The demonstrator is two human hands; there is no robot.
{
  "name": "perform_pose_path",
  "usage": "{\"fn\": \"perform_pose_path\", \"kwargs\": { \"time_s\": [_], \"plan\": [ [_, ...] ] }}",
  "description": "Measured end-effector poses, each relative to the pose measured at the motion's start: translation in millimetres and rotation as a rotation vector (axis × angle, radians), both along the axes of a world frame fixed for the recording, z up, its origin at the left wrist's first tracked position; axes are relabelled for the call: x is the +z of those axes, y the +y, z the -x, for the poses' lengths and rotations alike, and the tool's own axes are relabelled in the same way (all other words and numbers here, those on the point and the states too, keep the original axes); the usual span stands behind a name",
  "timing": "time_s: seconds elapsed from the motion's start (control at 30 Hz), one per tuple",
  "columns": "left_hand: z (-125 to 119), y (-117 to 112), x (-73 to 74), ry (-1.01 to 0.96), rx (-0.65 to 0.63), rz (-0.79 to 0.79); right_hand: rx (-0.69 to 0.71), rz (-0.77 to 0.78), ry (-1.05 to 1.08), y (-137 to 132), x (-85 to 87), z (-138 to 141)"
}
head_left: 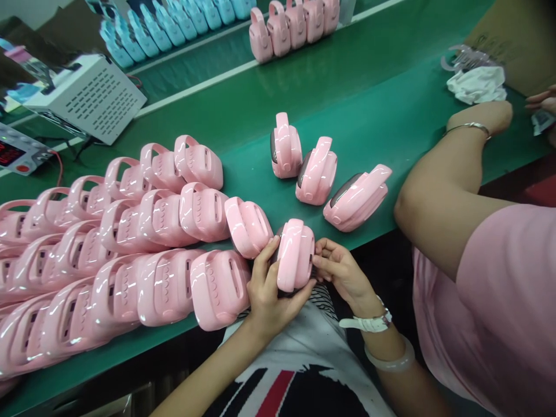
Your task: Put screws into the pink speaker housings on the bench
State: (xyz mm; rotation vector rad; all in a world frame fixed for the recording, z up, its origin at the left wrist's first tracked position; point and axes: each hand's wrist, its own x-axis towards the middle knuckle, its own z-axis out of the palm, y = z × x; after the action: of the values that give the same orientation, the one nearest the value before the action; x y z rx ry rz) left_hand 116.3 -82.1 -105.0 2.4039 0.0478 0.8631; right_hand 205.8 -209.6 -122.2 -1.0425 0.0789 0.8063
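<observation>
My left hand [266,289] and my right hand [341,269] hold one pink plastic device with a handle [295,253] at the near edge of the green bench [369,98]. The left hand's fingers wrap round its left side and underside. My right hand pinches its right edge. Just left of it lies a big pile of the same pink devices [130,243]. Three more pink devices [319,168] with dark faces stand apart on the bench beyond my hands.
A co-worker in a pink top rests an arm [438,179] on the bench at the right, near crumpled white wrapping [475,84] and a cardboard box [521,35]. A white vented power supply [93,95] sits back left. Rows of blue [174,23] and pink devices [293,26] line the far side.
</observation>
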Motion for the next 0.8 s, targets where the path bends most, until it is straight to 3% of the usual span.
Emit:
{"fn": "perform_pose_path", "kwargs": {
  "time_s": [0.4,0.8],
  "plan": [
    [-3.2,0.1,9.6,0.004,0.020,0.027,0.014,-0.074,0.068,-1.7,4.1,-5.2],
    [-2.4,-4.4,5.1,-0.007,0.047,0.028,-0.043,-0.044,0.063,4.0,11.9,-6.8]
  ]
}}
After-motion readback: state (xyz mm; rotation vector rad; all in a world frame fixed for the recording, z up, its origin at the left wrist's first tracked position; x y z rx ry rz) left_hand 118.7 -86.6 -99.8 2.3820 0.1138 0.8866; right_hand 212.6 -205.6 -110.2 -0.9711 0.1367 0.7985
